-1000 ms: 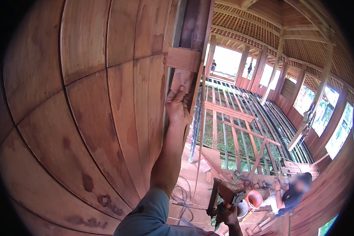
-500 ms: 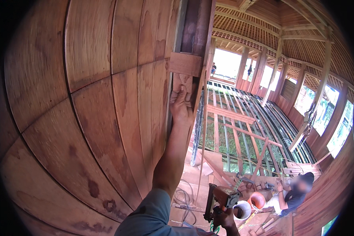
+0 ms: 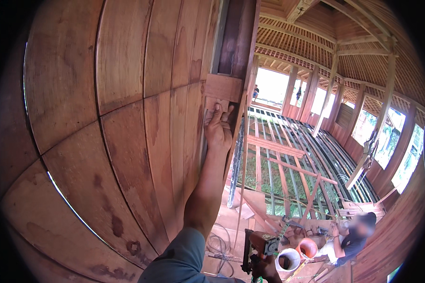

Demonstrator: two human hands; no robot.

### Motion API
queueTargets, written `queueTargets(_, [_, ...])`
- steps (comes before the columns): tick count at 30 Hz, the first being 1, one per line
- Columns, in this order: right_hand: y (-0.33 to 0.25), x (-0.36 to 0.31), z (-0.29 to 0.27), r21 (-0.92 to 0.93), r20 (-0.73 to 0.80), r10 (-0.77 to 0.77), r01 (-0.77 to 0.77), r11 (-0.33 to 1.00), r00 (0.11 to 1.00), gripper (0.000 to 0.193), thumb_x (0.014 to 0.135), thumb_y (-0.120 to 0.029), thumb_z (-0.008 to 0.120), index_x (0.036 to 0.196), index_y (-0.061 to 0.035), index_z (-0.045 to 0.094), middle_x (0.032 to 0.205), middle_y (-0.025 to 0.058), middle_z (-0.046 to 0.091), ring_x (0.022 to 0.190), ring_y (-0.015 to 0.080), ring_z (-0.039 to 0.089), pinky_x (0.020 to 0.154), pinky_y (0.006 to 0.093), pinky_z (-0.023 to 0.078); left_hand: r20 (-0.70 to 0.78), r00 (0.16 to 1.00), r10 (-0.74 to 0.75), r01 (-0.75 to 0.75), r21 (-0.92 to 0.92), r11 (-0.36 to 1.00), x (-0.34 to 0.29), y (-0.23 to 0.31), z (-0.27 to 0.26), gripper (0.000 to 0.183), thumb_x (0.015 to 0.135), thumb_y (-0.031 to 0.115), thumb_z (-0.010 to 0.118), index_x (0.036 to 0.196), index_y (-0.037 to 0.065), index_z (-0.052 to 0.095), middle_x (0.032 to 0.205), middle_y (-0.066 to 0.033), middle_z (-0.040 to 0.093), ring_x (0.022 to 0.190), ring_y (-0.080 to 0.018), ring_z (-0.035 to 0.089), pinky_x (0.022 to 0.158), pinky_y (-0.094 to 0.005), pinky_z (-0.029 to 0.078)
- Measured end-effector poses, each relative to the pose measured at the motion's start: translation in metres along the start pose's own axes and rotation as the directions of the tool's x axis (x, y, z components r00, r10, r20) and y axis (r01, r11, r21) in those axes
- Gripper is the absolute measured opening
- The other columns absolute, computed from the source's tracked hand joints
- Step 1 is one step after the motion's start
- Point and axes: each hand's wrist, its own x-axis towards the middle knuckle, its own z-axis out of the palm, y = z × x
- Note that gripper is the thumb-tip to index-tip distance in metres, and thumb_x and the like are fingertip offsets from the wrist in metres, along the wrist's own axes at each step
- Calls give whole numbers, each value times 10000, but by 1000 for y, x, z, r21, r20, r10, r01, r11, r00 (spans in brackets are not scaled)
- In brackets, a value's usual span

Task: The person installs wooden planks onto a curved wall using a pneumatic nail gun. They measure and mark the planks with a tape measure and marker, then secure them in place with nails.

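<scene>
In the head view, the person's left hand (image 3: 218,126) works in a narrow channel (image 3: 231,42) between the plank wall (image 3: 123,141) and a long upright edge board (image 3: 251,52), so at its two sides there is little room. This hand is closed on a small wooden piece (image 3: 210,104), thumb on its face — the piece is just below a wooden cross block (image 3: 224,88). The right hand (image 3: 265,270) grips a nail gun (image 3: 261,243), low and well apart from the wall, with freer space around it.

Beyond the edge board the room opens wide: bare floor beams (image 3: 288,160) with green showing between them, and a slatted roof (image 3: 293,37) above. Near the nail gun stand a white bucket (image 3: 288,260) and an orange bucket (image 3: 307,248) — touching or not, I cannot tell — and a seated co-worker (image 3: 347,243).
</scene>
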Motion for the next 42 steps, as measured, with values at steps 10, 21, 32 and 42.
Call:
queueTargets(10, [-4, -3, -3, -86, -25, 63, -65, 994, 998, 223, 967, -75, 583, 1172, -7, 638, 776, 110, 684, 594, 199, 660, 460, 315, 513, -59, 997, -42, 32, -161, 986, 9, 0, 4, 330, 1003, 82, 644, 1306, -24, 565, 1269, -104, 646, 1204, -309, 630, 1041, -386, 538])
queueTargets(21, [4, 7, -13, -98, -63, 192, -198, 975, 979, 435, 974, -132, 645, 1376, -55, 496, 905, 169, 694, 625, 246, 694, 475, 328, 567, 24, 998, 49, -46, -127, 991, 14, -5, 18, 377, 997, 132, 669, 1323, -28, 569, 1331, -133, 623, 1233, -304, 601, 1116, -426, 475])
queueTargets(32, [-153, 55, 20, -481, 25, -350, 318, 817, 937, 304, 857, -9, 742, 1094, -25, 551, 820, 115, 677, 591, 165, 653, 459, 312, 496, -32, 999, -1, -2, -102, 995, 13, -4, 20, 455, 998, 179, 674, 1388, -10, 537, 1364, -105, 607, 1269, -305, 593, 1093, -398, 484])
queueTargets(42, [-291, 104, 125, -479, 204, -716, 706, 522, 668, 260, 820, 38, 630, 1076, -2, 606, 845, 100, 667, 642, 151, 652, 565, 294, 522, 177, 984, -3, 56, -296, 953, 15, -7, 20, 369, 1005, 157, 658, 1339, 22, 578, 1306, -91, 640, 1235, -261, 613, 1069, -412, 503])
